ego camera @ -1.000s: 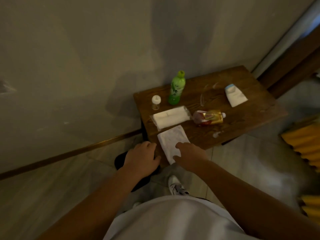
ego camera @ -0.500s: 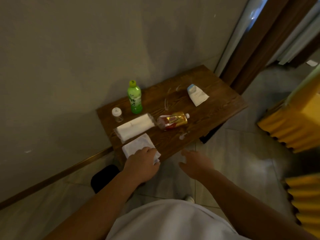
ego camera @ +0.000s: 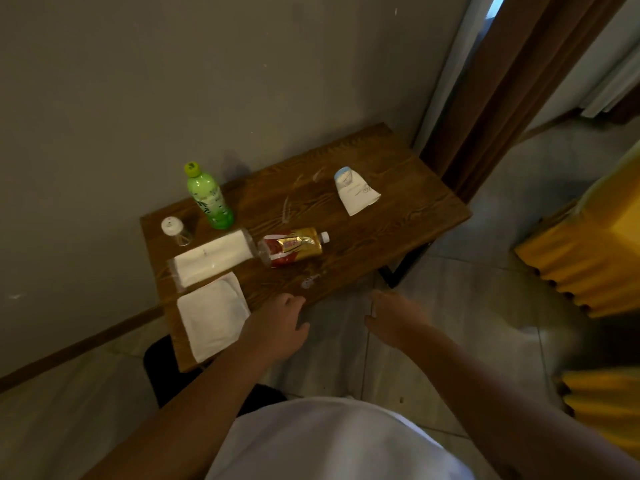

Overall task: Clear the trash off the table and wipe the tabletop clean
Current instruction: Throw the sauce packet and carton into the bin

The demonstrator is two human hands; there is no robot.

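The crushed bottle (ego camera: 292,250) with the red and gold label lies on its side near the middle of the wooden table (ego camera: 408,202), its white cap pointing right. Its base touches a pack of tissues (ego camera: 211,259), and in front of that a white cloth (ego camera: 211,318) lies flat at the table's front left corner. A green bottle (ego camera: 209,197) stands upright at the back, a small capped jar (ego camera: 175,231) to its left, and a white tube (ego camera: 355,192) lies well apart on the right. Pale smears (ego camera: 287,209) and a small wet blotch (ego camera: 308,281) mark the wood.

The left hand (ego camera: 277,330) hangs at the front edge just right of the cloth, fingers loosely curled, gripping nothing. The right hand (ego camera: 391,318) is off the table over the floor, open and empty.

The crushed bottle could roll off the front edge if nudged, since it rests on its rounded side. Reaching past it could tip the tall green bottle. Wiping before the trash is lifted would only push the smears around.

A dark object (ego camera: 166,368) under the table's front corner may be a bin; it is mostly hidden. The light is dim, so the labels cannot be read.
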